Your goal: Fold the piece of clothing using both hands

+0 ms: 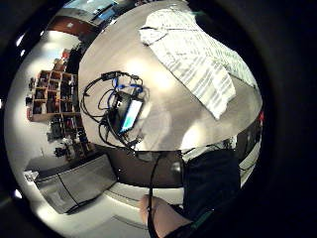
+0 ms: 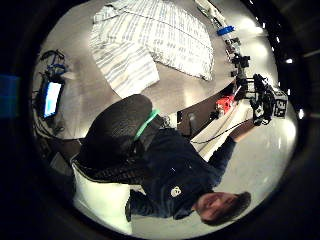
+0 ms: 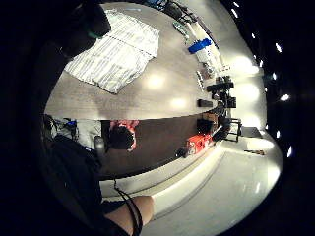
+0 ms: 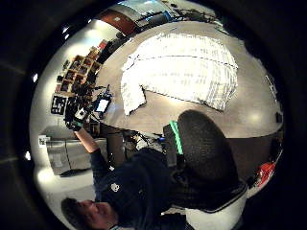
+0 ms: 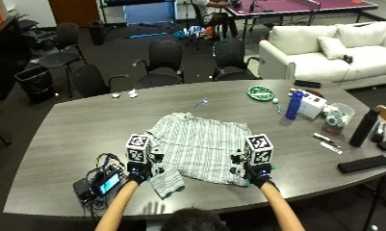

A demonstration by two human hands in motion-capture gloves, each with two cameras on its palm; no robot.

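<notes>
Both hands raised over the shirt's near hem, fold not yet begun.

I can't tell how my left hand [image 5: 140, 172] or right hand [image 5: 256, 173] hold their fingers; the striped shirt [image 5: 199, 144] lies flat at 12 o'clock, so I'd pinch both hem corners evenly, clear of the cabled device [image 5: 101, 184] at 9.

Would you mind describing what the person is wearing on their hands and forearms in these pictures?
Both the left hand and the right hand wear black gloves that end at the wrist. The forearms below the gloves are bare, with no sleeves reaching them in the outside view. The palm views show a dark short-sleeved top on the person.
</notes>
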